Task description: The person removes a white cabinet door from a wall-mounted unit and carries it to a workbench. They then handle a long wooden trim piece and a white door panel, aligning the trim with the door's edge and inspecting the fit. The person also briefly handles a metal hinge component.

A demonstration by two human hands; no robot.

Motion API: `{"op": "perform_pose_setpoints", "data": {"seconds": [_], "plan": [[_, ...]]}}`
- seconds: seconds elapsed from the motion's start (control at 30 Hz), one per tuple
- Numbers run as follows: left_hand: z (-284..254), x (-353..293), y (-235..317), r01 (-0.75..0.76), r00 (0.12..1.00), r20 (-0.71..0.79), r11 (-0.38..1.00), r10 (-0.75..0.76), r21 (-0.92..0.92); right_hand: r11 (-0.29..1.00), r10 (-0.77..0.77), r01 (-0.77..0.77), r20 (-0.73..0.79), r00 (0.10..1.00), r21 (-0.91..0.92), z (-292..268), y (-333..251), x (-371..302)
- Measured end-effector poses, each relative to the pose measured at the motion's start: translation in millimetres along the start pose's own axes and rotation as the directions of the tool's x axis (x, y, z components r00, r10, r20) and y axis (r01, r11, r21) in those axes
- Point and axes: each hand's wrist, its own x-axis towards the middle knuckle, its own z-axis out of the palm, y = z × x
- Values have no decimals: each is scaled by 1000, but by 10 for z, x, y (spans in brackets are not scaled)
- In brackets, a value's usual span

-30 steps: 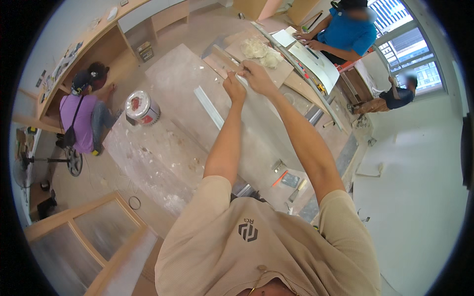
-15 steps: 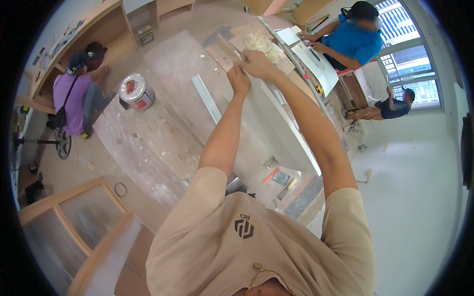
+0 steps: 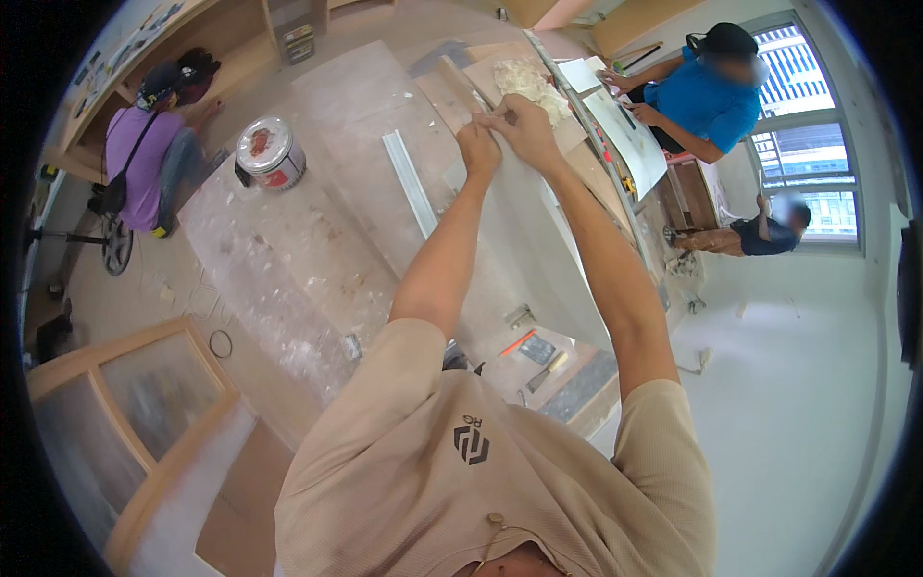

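Both my arms reach far forward over a work table. A long pale board (image 3: 541, 255) stretches from under my hands back toward me. My left hand (image 3: 478, 152) is closed at its far part, thumb and fingers drawn together. Right beside it, my right hand (image 3: 524, 127) has its fingers bent in a pinch, nearly touching the left. Whatever sits between the fingertips is too small or hidden to make out. Left of the board lies a white grooved strip (image 3: 409, 183). A crumpled cream-coloured heap (image 3: 531, 88) is just beyond my right hand.
A paint can (image 3: 270, 159) stands on the stained boards at left. Near me lie an orange stick (image 3: 518, 342), a dark flat pad (image 3: 537, 348) and a scraper (image 3: 548, 372). People work around: purple shirt (image 3: 137, 173) left, blue shirt (image 3: 700, 101) right, another (image 3: 764, 234) by the window.
My view has shifted slightly, and my hands sit a little lower and further right in it. Their fingers remain close together over the board's far part.
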Motion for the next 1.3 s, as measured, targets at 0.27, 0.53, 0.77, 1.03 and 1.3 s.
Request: {"op": "perform_pose_setpoints", "data": {"seconds": [0.27, 0.53, 0.77, 1.03, 1.3], "plan": [[15, 27, -53, 62, 998, 2, 998, -62, -20, 981, 129, -159, 244, 961, 107, -120, 227, 83], [-52, 2, 87, 32, 999, 16, 999, -31, -36, 928, 137, -210, 244, 960, 306, -111, 232, 23], [-29, 8, -22, -110, 994, 6, 994, 110, -2, 928, 70, -74, 25, 997, 366, -74, 166, -200], [-65, 18, -48, -205, 977, 94, 957, 189, 206, 899, -218, 380, 532, 818, -217, -357, -225, 318], [35, 60, -211, -149, 988, 25, 985, 152, -81, 363, 208, 612, 701, 682, -703, 158, -443, 570]]}}
